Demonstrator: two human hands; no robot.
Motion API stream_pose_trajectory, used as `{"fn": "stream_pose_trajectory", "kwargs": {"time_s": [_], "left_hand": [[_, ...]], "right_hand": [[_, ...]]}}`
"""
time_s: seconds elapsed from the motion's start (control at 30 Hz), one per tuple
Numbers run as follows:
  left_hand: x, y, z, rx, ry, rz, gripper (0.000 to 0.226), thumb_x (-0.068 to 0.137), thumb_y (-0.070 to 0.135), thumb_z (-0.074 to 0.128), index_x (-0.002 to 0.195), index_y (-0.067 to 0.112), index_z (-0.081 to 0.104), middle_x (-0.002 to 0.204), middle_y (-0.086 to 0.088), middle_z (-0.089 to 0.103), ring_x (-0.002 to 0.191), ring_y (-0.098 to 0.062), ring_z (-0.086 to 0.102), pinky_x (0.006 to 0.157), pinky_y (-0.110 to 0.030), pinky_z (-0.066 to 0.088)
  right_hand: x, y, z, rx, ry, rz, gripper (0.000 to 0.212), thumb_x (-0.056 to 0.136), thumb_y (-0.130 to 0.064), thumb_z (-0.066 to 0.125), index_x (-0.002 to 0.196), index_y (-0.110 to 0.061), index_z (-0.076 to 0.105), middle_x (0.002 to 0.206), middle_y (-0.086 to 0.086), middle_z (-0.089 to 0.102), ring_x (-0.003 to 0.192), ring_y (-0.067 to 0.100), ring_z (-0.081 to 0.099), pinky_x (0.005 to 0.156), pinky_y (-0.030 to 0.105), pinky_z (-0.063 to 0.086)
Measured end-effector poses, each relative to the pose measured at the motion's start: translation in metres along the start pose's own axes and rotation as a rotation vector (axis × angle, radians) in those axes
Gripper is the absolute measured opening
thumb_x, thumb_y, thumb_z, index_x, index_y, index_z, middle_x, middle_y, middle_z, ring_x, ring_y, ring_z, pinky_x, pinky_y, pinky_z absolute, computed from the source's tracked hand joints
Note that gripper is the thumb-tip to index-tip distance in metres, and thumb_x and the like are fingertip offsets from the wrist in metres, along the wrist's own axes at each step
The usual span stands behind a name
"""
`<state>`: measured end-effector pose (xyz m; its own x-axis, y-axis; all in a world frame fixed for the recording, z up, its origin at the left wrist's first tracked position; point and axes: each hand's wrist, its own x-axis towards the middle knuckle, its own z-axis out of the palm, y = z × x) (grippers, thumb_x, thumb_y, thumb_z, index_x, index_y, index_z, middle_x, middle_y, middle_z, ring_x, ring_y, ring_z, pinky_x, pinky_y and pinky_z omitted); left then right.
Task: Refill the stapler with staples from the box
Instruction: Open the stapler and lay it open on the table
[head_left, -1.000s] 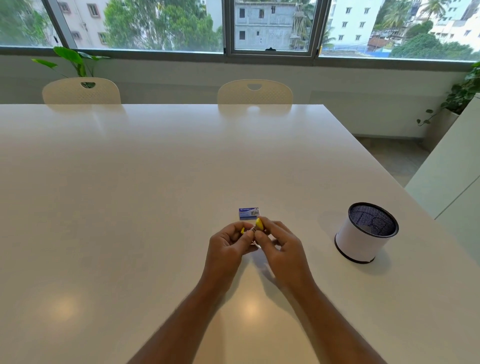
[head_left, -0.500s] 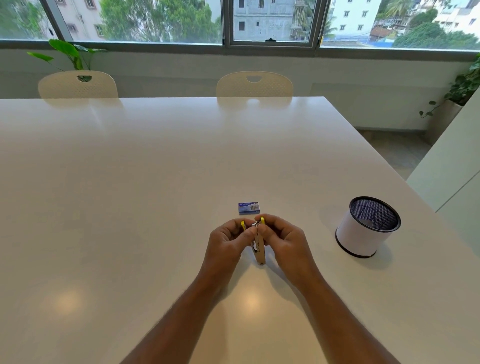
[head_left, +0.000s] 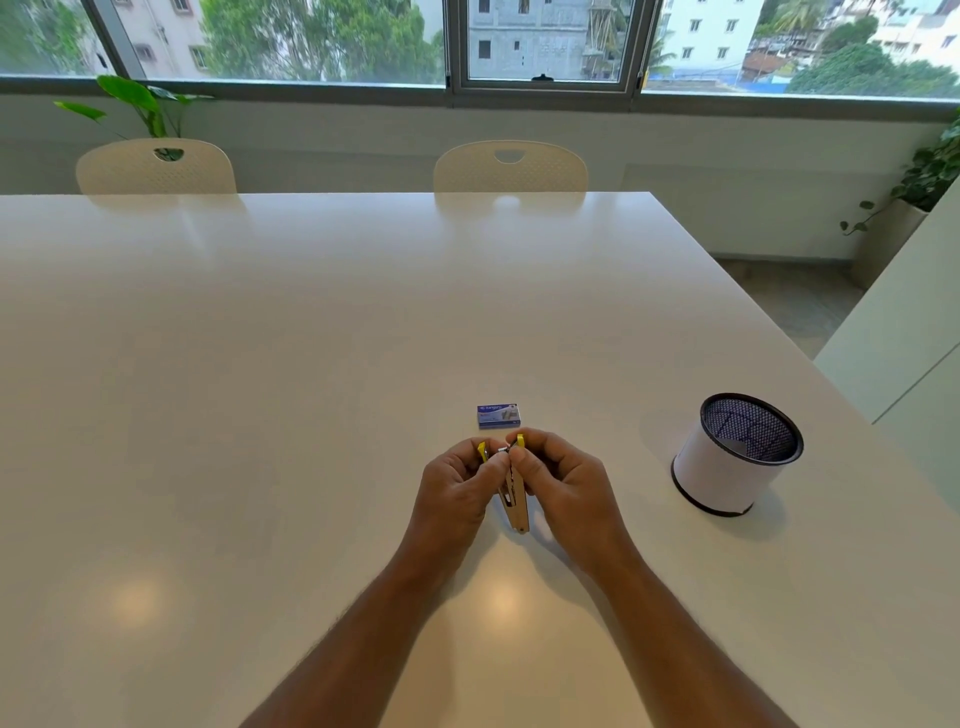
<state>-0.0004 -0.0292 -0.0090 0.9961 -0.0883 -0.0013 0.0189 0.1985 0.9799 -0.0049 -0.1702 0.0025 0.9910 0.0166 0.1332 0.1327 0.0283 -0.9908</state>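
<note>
A small yellow and metal stapler (head_left: 515, 503) is held between both hands just above the white table (head_left: 311, 364), its metal body pointing toward me and its yellow ends up near my fingertips. My left hand (head_left: 457, 488) grips its left yellow part. My right hand (head_left: 563, 480) pinches the other yellow end. The stapler looks spread open, though my fingers hide the joint. A small blue staple box (head_left: 498, 416) lies closed on the table just beyond my fingertips.
A white cup with a black mesh rim (head_left: 735, 454) stands to the right of my hands. Two cream chairs (head_left: 511, 166) sit at the table's far edge. The table's right edge runs close behind the cup.
The stapler's metal body has come into view, hanging down between my hands toward me. Both hands stay together just behind the box.
</note>
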Motion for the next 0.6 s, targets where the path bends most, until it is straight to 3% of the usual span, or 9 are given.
{"fn": "stream_pose_trajectory", "kwargs": {"time_s": [0.27, 0.43, 0.6], "left_hand": [[0.0003, 0.0027, 0.0001, 0.030, 0.028, 0.030, 0.018, 0.103, 0.002, 0.055, 0.108, -0.001, 0.072, 0.109, -0.023, 0.077, 0.098, -0.024, 0.074, 0.095, -0.042, 0.059], [-0.0003, 0.0041, -0.0002, 0.027, 0.013, 0.031, 0.021, 0.103, 0.002, 0.053, 0.108, 0.002, 0.074, 0.110, -0.017, 0.078, 0.102, -0.026, 0.074, 0.097, -0.042, 0.059], [-0.0043, 0.0091, 0.0003, -0.052, 0.064, 0.003, 0.020, 0.104, 0.010, 0.054, 0.103, 0.006, 0.074, 0.088, -0.008, 0.074, 0.085, -0.023, 0.067, 0.082, -0.031, 0.059]], "right_hand": [[-0.0005, -0.0016, 0.0051, -0.031, 0.004, -0.039, 0.018, 0.097, -0.014, 0.059, 0.110, -0.021, 0.069, 0.110, 0.002, 0.075, 0.103, 0.015, 0.072, 0.084, 0.021, 0.058], [-0.0039, -0.0071, 0.0100, -0.033, 0.007, -0.062, 0.019, 0.091, -0.028, 0.057, 0.107, -0.027, 0.067, 0.108, -0.007, 0.073, 0.100, 0.004, 0.071, 0.078, 0.013, 0.056], [-0.0010, -0.0072, 0.0057, -0.037, 0.126, -0.049, 0.019, 0.098, -0.014, 0.058, 0.106, -0.029, 0.067, 0.101, -0.007, 0.075, 0.093, 0.010, 0.072, 0.078, 0.017, 0.057]]}}
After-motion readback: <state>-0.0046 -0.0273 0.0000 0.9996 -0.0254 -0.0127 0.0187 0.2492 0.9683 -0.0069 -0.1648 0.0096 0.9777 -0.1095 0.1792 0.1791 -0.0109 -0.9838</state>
